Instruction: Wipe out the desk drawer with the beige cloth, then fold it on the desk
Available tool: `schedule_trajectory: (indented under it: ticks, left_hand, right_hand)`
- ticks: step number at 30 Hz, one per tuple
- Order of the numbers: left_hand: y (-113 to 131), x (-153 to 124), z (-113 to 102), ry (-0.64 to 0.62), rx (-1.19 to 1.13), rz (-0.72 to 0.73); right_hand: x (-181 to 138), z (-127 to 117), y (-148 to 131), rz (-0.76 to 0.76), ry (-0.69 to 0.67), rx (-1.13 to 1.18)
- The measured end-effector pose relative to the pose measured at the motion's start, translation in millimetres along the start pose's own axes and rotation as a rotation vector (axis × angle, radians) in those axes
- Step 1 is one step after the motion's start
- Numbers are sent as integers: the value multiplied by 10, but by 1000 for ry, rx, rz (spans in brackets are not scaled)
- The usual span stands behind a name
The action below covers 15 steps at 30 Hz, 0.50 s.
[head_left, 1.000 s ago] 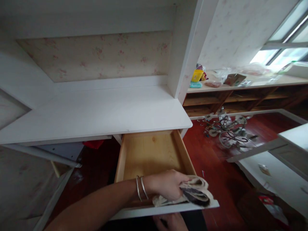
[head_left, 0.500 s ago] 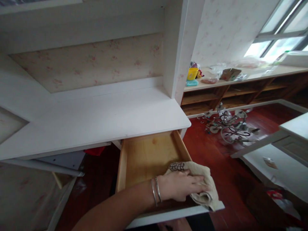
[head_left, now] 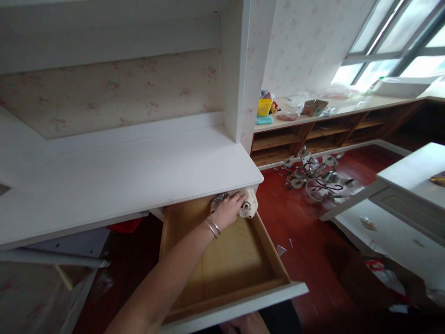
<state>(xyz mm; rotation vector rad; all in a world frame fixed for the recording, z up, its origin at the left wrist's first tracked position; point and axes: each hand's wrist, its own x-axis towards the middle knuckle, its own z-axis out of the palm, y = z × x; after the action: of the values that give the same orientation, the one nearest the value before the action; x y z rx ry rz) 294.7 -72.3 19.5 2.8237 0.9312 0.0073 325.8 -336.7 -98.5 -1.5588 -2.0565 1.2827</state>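
My left hand [head_left: 228, 208], with two thin silver bangles at the wrist, presses on a beige cloth [head_left: 251, 204] with a dark patterned end. The fingers are bent over the cloth, which lies bunched at the back right corner of a pulled-out wooden drawer [head_left: 222, 264]. Under the white drawer front [head_left: 243, 308], at the bottom edge of the view, part of my right hand [head_left: 248, 323] shows. Its fingers are mostly hidden, so I cannot make out its grip.
Above the drawer is a white desk top [head_left: 139, 171] with a hutch. A dismantled chandelier [head_left: 316, 178] lies on the red floor [head_left: 274, 218] at right. Behind it runs a low shelf [head_left: 278, 139] bearing a yellow container [head_left: 264, 107]. Another white desk [head_left: 413, 171] stands at far right.
My left hand has slid the cloth from the drawer's front right corner to its back right corner, uncovering the front of the drawer floor. The view has shifted slightly right.
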Motion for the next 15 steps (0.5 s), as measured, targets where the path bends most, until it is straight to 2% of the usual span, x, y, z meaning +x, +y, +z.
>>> schedule_trajectory:
  ticks: [2,4,7,11,13,15]
  left_hand:
    - [-4,2,-33,20,-92,-2]
    - [87,-46,-104,39,-182,68]
    - [372,-176,-261,56,-287,254]
    - [854,-376,-398,-41,-335,650]
    - [1037,-472,-387,-101,-281,750]
    - [1131,-578,-345,-109,-201,768]
  right_hand:
    - [18,14,15,1,-5,-48]
    - [38,16,20,-17,11,-69]
    - [75,-52,-19,-73,72,-34]
    - [136,-258,-161,-77,141,100]
    - [159,-346,-226,-64,164,171]
    - [168,-388,-255,-31,181,206]
